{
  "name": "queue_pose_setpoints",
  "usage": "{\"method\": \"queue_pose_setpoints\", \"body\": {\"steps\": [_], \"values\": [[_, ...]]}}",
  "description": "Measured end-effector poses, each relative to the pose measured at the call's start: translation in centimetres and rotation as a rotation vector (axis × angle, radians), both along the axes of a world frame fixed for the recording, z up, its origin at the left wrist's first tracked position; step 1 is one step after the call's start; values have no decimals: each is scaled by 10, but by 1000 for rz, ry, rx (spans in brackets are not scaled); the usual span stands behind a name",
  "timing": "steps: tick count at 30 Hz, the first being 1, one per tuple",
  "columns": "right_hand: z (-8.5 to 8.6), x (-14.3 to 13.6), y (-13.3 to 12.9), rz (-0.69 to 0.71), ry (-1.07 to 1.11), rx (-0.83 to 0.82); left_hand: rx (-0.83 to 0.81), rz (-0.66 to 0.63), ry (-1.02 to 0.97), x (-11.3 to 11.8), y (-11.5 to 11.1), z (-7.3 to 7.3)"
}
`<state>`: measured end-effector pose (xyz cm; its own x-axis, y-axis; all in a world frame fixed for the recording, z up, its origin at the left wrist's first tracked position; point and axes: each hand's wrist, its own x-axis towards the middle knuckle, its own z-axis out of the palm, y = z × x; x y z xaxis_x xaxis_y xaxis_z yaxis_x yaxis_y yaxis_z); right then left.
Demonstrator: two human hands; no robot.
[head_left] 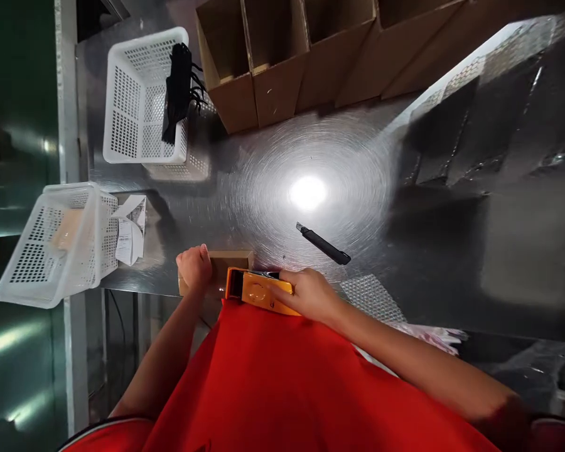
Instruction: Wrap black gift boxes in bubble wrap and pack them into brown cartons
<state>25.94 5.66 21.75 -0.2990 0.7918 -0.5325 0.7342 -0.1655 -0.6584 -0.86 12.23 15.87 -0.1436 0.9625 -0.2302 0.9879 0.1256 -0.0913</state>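
Observation:
At the table's near edge, my left hand [195,267] is closed over the left end of a small brown cardboard box [230,258]. My right hand [313,294] is wrapped round an orange tape dispenser [258,292], whose dark open end lies against the near side of the box, close to my red shirt. Part of the box is hidden behind the dispenser, and the tape itself cannot be made out. A black utility knife [324,243] with its blade tip showing lies on the metal table beyond my right hand.
Tall open cardboard boxes [277,94] stand in a row at the back. A white basket [145,154] with a black bundle [176,94] over its rim is back left; another white basket [94,238] and paper labels [130,232] sit nearer. Dark plastic packages [489,132] lie right.

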Motion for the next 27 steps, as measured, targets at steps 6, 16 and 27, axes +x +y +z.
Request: {"method": "queue_pose_setpoints", "body": {"steps": [6, 16, 27], "values": [[45, -1, 6, 34, -20, -62, 28, -16, -276, -18, -1, -2], [-6, 40, -14, 37, -32, 29, -38, -101, 52, 0, -6, 2], [-42, 133, -45, 103, -100, 1, -99, -147, 156, 2, -4, 4]]}}
